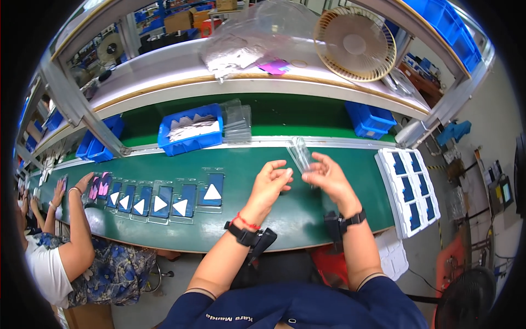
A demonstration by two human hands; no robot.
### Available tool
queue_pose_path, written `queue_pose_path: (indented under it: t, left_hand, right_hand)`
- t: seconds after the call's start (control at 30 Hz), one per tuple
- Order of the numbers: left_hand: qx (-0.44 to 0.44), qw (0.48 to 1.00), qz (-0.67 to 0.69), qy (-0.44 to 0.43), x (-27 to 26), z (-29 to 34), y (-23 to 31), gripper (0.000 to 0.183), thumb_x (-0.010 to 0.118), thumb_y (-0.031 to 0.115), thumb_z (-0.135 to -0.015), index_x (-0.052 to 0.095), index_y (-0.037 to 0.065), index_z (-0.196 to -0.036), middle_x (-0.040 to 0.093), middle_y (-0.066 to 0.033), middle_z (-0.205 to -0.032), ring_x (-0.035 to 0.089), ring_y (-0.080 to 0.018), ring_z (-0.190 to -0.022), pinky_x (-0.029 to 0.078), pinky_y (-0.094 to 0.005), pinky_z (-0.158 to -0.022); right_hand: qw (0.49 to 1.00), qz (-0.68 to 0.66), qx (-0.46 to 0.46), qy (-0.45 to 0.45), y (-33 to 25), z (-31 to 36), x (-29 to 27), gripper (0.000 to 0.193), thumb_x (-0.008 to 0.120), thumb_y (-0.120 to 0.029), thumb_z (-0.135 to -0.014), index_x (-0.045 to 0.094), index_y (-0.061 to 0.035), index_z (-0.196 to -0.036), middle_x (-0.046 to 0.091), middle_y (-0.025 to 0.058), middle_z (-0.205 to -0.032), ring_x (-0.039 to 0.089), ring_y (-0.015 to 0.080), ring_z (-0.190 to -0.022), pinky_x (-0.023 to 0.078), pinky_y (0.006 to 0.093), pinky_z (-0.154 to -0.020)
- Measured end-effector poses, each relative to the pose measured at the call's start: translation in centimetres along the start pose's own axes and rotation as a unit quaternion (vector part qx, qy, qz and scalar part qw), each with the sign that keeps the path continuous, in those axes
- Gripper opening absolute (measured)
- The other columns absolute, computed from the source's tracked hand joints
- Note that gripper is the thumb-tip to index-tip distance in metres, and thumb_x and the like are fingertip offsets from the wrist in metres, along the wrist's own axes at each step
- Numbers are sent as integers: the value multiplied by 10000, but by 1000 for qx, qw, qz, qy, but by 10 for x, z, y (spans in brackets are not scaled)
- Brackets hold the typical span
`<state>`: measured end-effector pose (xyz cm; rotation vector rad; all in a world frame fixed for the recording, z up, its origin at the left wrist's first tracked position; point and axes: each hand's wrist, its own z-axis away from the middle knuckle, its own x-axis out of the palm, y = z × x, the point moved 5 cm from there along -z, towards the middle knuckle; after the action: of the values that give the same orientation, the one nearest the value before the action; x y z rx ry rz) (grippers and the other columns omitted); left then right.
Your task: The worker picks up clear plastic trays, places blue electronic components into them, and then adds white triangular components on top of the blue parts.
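Green bench (246, 222), clear plastic case (299, 154) jutting from fingers (324, 164) of right hand (332, 180)

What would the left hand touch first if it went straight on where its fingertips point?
Probably the clear plastic piece held in the right hand, though how they line up in depth is unclear.

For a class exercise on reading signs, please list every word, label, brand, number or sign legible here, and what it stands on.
Navy shirt: pale lettering on the chest, wearer's left; wording not copied out here.
Clear plastic packaging in the right hand: blurred, no text can be made out.
White triangles on the dark-blue pieces: plain shapes, no visible lettering.
Small panels at far right: too small to read.
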<state>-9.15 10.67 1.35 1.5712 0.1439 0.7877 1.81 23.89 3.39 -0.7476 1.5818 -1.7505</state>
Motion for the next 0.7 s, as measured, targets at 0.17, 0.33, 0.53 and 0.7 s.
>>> queue_pose_path:
  t: [0.17, 0.33, 0.53, 0.7]
  left_hand:
    - [-85, 987, 106, -81, 23, -6, -46, 134, 612, 168, -894, 541, 64, -939, 580, -50, -917, 585, -161, -855, 508, -304, -716]
    - [-103, 985, 101, -99, 10, 0, -51, 99, 585, 155, -905, 543, 65, -906, 592, -47, -892, 589, -156, -843, 515, -301, -694]
    - [-123, 983, 92, -96, 0, 2, -46, 87, 576, 135, -905, 553, 52, -913, 591, -51, -900, 593, -172, -855, 522, -338, -708]
    - [-99, 987, 57, -116, 3, 9, -36, 69, 590, 125, -892, 573, 59, -886, 577, -32, -891, 572, -141, -809, 509, -274, -693]
  right_hand:
    - [987, 147, -37, 49, 23, 57, -9, 849, 844, -147, -621, 395, 42, -1315, 567, 132, -1070, 522, 160, -922, 486, 275, -733]
    - [991, 85, -43, 91, 32, 67, -22, 841, 849, -241, -628, 422, 15, -1306, 564, 176, -1131, 543, 196, -958, 484, 304, -722]
    - [866, 406, -43, 290, 16, 78, -78, 826, 813, -363, -627, 459, 12, -1273, 554, 243, -1154, 542, 324, -1025, 456, 384, -837]
    - [798, 524, -118, 273, 4, 82, -62, 755, 797, -437, -614, 549, -50, -1213, 506, 211, -1237, 488, 383, -1123, 374, 474, -960]
